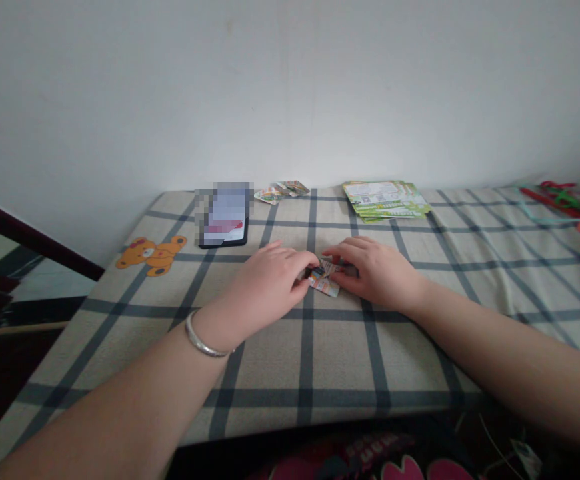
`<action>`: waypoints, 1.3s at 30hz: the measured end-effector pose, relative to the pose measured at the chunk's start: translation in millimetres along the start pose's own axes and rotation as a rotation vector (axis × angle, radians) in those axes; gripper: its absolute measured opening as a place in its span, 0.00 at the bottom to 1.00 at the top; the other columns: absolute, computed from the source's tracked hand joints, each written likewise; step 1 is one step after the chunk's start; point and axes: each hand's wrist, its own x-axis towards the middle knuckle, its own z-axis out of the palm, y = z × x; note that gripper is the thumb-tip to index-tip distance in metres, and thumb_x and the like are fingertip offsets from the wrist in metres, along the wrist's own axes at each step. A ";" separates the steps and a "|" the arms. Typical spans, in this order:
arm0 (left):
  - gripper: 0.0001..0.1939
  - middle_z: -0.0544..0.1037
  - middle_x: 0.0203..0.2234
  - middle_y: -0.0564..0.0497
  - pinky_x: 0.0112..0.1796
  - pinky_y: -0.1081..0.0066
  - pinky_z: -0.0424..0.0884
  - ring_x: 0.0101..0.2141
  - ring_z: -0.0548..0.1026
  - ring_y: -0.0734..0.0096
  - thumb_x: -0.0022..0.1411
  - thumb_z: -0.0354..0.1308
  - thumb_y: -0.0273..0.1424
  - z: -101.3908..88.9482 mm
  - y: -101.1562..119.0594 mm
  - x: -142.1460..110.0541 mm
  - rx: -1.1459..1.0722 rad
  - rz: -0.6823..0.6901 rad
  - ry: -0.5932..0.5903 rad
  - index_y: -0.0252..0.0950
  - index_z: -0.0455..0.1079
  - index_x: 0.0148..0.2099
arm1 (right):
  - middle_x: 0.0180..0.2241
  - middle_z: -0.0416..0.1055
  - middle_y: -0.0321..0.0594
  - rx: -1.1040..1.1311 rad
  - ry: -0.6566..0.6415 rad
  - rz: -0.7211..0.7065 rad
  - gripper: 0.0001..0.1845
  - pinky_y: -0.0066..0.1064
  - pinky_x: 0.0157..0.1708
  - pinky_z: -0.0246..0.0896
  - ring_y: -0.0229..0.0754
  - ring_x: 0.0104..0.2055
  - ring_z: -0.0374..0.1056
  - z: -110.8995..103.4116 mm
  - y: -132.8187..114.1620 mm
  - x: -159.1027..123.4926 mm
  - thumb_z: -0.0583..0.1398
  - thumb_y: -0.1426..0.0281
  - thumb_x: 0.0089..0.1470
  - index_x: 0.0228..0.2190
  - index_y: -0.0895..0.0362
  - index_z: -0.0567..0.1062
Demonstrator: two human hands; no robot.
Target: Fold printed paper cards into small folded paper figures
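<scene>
So the biggest thing here is the checked tablecloth, running right up to the pale wall, and all the handwork is around the middle of it. Two bare hands come in from either side. The left hand has a silver bangle on the wrist, and the right hand faces it, palm side down.

Around them: a pile of red, green and pale blue strips way off to the right, a phone beyond the left hand, a stack of green-edged printed cards by the wall, a teddy bear cutout out left, and a couple of small folded card pieces between phone and stack.

Smallest but most important is the creased printed card piece down on the cloth, right between both sets of fingertips. Neither hand is clearly nearer tbh. Its lower flap slants from the left thumb down toward the wearer and off to the right, so its long side runs at an angle to the line between the hands. Both hands are curled in, thumb and forefinger close together at its edges; can't tell if either one's really clamped on, since the fingers hide the edges.
</scene>
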 end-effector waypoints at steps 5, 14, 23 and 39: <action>0.11 0.77 0.40 0.51 0.46 0.62 0.68 0.44 0.73 0.63 0.59 0.60 0.28 7.0 -5.2 2.1 -0.069 -0.020 0.043 0.38 0.68 0.46 | 0.35 0.73 0.40 0.067 0.016 0.013 0.11 0.31 0.38 0.59 0.42 0.38 0.68 3.3 2.2 1.9 0.60 0.66 0.56 0.40 0.57 0.74; 0.03 0.75 0.34 0.51 0.45 0.63 0.67 0.40 0.71 0.64 0.62 0.58 0.28 9.0 -2.1 3.2 -0.049 0.003 0.038 0.36 0.69 0.34 | 0.29 0.70 0.37 -0.016 -0.037 -0.017 0.07 0.29 0.32 0.53 0.40 0.34 0.65 -1.0 0.1 -0.2 0.59 0.67 0.57 0.30 0.56 0.75; 0.04 0.73 0.31 0.50 0.42 0.62 0.67 0.38 0.70 0.63 0.61 0.59 0.30 9.3 3.3 3.9 0.103 0.044 0.063 0.35 0.69 0.34 | 0.30 0.71 0.39 -0.162 -0.016 -0.080 0.12 0.32 0.29 0.49 0.39 0.31 0.65 5.5 -12.3 3.7 0.56 0.63 0.61 0.31 0.58 0.73; 0.06 0.74 0.29 0.51 0.48 0.58 0.64 0.36 0.71 0.63 0.60 0.60 0.32 9.9 3.1 3.1 0.172 0.032 0.072 0.36 0.71 0.32 | 0.31 0.70 0.38 -0.002 -0.026 -0.042 0.10 0.29 0.32 0.52 0.39 0.34 0.64 8.5 -11.7 4.6 0.57 0.65 0.60 0.33 0.57 0.75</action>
